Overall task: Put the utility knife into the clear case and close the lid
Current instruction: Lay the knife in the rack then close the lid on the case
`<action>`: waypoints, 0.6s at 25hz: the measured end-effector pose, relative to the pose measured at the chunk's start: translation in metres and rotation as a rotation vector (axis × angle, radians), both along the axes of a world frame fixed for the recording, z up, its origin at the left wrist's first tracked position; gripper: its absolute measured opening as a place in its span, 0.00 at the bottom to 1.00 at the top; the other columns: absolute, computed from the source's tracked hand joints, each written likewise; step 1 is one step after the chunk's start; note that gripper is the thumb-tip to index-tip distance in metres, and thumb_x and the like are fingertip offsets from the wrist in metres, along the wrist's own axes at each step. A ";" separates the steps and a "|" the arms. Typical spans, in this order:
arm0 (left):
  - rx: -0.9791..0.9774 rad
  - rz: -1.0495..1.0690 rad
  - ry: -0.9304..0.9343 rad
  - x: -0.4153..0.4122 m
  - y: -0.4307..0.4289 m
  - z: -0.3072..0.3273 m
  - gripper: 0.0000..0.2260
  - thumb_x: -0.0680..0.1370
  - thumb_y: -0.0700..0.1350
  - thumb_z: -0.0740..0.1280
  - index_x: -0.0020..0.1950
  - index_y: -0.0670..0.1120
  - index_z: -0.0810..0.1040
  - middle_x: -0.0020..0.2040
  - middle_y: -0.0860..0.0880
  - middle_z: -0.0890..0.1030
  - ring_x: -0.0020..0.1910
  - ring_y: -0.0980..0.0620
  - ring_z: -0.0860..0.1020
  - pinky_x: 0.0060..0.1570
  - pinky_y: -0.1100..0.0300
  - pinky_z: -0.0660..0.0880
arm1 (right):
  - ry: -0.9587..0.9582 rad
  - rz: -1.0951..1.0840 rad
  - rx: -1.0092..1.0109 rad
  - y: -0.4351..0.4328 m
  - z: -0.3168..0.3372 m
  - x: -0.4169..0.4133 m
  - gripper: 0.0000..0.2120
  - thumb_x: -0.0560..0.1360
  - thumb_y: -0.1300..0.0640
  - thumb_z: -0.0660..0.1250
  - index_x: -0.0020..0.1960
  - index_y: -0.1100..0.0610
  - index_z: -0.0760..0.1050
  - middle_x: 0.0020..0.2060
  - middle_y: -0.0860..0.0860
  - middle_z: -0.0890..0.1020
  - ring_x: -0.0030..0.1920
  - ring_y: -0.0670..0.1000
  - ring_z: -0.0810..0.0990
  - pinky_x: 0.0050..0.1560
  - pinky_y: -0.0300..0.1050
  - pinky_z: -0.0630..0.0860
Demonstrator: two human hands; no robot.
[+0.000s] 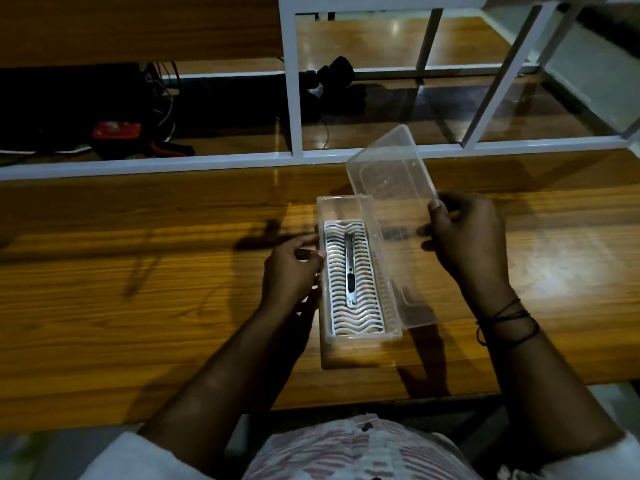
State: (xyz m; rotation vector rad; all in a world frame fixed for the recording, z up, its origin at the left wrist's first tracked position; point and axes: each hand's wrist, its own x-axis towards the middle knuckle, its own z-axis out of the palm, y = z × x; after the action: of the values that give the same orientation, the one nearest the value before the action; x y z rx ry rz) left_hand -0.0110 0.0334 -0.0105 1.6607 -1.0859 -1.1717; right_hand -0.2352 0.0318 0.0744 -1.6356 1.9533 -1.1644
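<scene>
1. Across the middle band of the frame: wooden worktop (138, 306), glossy, strongly lit at right. It carries the task objects just right of centre, close to the person's edge, probably so both arms reach without stretching.
2. Clear case (360, 332) rests flat on the worktop, long axis running away from the person. A white wavy-slotted tray (334, 299) lines its floor.
3. Lid (388, 168) is swung open, standing up and leaning toward upper right, joined along the case's right long side. Open this way it leaves the interior clear for loading.
4. Right hand (465, 237) holds the lid's free edge; its fingers (437, 206) are pinched on the rim with the thumb on top. Judgement: it is placed to swing the lid leftward and down.
5. Left hand (289, 268) sits against the case's left wall, fingers (317, 254) curled on that wall. Likely bracing the case against sliding.
6. Utility knife (349, 268) lies lengthwise on the tray inside the case, neither hand touching it. Insertion looks done; the lid is not yet closed.
</scene>
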 end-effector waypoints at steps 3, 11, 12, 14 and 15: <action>0.000 -0.004 -0.013 0.003 0.000 0.000 0.15 0.81 0.45 0.74 0.66 0.55 0.85 0.55 0.50 0.89 0.48 0.45 0.89 0.49 0.40 0.88 | -0.091 0.019 0.109 0.000 0.001 -0.001 0.14 0.84 0.58 0.63 0.65 0.61 0.80 0.50 0.58 0.86 0.39 0.55 0.87 0.38 0.54 0.85; 0.009 0.042 0.074 -0.001 0.007 0.000 0.10 0.83 0.42 0.71 0.62 0.52 0.85 0.50 0.53 0.88 0.41 0.56 0.88 0.33 0.59 0.85 | -0.509 0.052 0.282 -0.010 -0.038 0.022 0.12 0.83 0.62 0.63 0.47 0.54 0.83 0.38 0.55 0.85 0.36 0.55 0.82 0.34 0.48 0.79; 0.006 0.044 0.094 -0.002 0.009 -0.001 0.09 0.84 0.42 0.69 0.62 0.53 0.84 0.48 0.55 0.87 0.37 0.60 0.87 0.29 0.65 0.81 | -0.522 0.034 0.296 -0.009 -0.049 0.027 0.13 0.82 0.62 0.64 0.44 0.53 0.83 0.37 0.54 0.85 0.36 0.56 0.82 0.34 0.50 0.80; -0.007 0.041 0.111 -0.004 0.012 -0.003 0.09 0.85 0.43 0.68 0.63 0.53 0.84 0.47 0.56 0.86 0.35 0.63 0.86 0.27 0.69 0.78 | -0.507 -0.004 0.317 -0.008 -0.066 0.036 0.12 0.81 0.58 0.65 0.42 0.51 0.84 0.40 0.53 0.87 0.42 0.59 0.86 0.42 0.58 0.84; -0.018 0.046 0.119 -0.005 0.013 -0.002 0.09 0.85 0.44 0.68 0.63 0.52 0.84 0.48 0.56 0.87 0.36 0.63 0.86 0.28 0.70 0.78 | -0.478 -0.015 0.312 -0.008 -0.071 0.038 0.11 0.79 0.56 0.65 0.43 0.49 0.85 0.42 0.52 0.88 0.45 0.58 0.87 0.47 0.61 0.85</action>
State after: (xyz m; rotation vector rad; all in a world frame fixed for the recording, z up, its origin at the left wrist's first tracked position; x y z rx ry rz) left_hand -0.0161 0.0465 -0.0127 1.5730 -0.9763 -1.2116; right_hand -0.1969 0.0240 0.0031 -1.0689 1.7295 -1.0686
